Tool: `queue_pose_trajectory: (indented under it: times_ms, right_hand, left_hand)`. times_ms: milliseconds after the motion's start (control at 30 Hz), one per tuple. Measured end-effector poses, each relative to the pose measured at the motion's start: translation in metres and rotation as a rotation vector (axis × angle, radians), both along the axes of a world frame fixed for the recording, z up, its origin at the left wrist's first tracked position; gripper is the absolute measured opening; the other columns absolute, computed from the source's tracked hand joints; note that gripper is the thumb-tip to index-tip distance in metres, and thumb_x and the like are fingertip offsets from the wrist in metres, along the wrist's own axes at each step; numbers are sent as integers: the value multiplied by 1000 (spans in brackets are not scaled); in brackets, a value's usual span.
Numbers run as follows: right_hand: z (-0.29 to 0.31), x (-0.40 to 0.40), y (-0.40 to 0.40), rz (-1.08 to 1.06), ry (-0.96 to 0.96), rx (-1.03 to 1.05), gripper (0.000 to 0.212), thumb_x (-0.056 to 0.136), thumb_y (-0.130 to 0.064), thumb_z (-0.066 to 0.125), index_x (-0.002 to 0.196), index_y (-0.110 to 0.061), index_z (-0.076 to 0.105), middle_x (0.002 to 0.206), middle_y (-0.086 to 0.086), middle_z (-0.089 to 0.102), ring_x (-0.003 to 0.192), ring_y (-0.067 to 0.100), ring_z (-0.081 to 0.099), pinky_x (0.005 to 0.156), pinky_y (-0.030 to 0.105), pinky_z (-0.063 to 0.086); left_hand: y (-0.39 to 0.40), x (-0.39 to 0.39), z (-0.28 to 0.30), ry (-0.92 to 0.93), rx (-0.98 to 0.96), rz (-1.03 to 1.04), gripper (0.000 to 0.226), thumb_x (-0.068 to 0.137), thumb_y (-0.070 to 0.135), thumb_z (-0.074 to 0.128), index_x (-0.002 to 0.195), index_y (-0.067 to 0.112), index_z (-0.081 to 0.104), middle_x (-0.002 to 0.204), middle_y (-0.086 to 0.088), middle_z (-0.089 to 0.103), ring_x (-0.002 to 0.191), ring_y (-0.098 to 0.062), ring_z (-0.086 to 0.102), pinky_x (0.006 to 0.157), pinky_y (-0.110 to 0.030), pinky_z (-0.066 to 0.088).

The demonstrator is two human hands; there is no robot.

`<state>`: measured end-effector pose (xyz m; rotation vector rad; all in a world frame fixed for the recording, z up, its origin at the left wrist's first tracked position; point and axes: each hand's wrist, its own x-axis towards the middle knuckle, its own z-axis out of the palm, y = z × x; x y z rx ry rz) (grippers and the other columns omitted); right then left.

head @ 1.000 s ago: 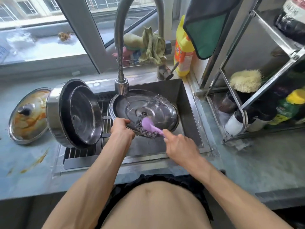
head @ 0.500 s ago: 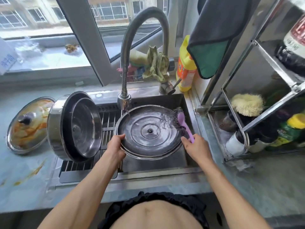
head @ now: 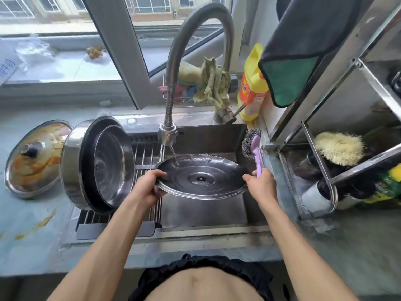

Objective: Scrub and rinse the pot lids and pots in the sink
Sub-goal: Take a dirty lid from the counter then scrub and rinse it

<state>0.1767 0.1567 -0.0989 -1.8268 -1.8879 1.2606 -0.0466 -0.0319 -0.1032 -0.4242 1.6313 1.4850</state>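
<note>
Since half a second ago you've laid the lid flatter and lifted the scrubber off its face to the right. Your left hand (head: 145, 186) has its grip clamped on the pot lid (head: 201, 177) at the left rim, thumb on top. Your right hand (head: 261, 185) has its grip curled round the purple handle of the steel-wool scrubber (head: 252, 146), which points up, while its fingertips touch the lid's right rim. The lid sits mid-frame over the sink (head: 204, 210), underside up, under the faucet (head: 168, 133) stream. Left of centre, a pot (head: 97, 165) lies on its side on the drain rack (head: 121, 216). Far left, a sauce-stained lid (head: 32, 158) rests on the desk (head: 28, 242).
</note>
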Motion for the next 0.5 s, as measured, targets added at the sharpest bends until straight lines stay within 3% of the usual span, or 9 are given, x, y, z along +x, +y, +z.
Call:
queue_pose_trajectory:
  times_ms: [200, 333, 433, 500]
  right_hand:
    - [-29, -17, -11, 7, 44, -169, 18, 79, -17, 73, 76, -12, 57, 68, 5, 56, 62, 25, 52, 51, 28, 33]
    - [-47, -33, -19, -72, 145, -422, 11, 84, -5, 69, 89, -9, 59, 56, 3, 46, 46, 15, 36, 43, 23, 26]
    - [-55, -45, -22, -160, 295, -664, 27, 93, 2, 54, 86, -24, 55, 38, -7, 35, 33, 4, 22, 32, 15, 14]
    - [-58, -52, -24, -189, 358, -747, 35, 97, 3, 47, 108, -27, 60, 42, -9, 30, 28, 0, 18, 29, 12, 11]
  left_hand:
    - [-6, -9, 30, 198, 23, -38, 19, 93, -5, 55, 82, 10, 57, 67, -6, 60, 48, -14, 63, 47, -28, 56]
    - [-7, -11, 44, 361, 3, -89, 16, 89, -4, 58, 88, 12, 63, 75, -11, 64, 59, -19, 60, 53, -28, 47]
    - [-11, -12, 51, 415, 43, -55, 20, 88, -6, 58, 90, 11, 68, 85, -15, 71, 74, -28, 67, 63, -32, 56]
    - [-14, -11, 55, 435, 54, -56, 26, 91, -7, 56, 95, 13, 72, 94, -14, 76, 85, -28, 72, 75, -38, 61]
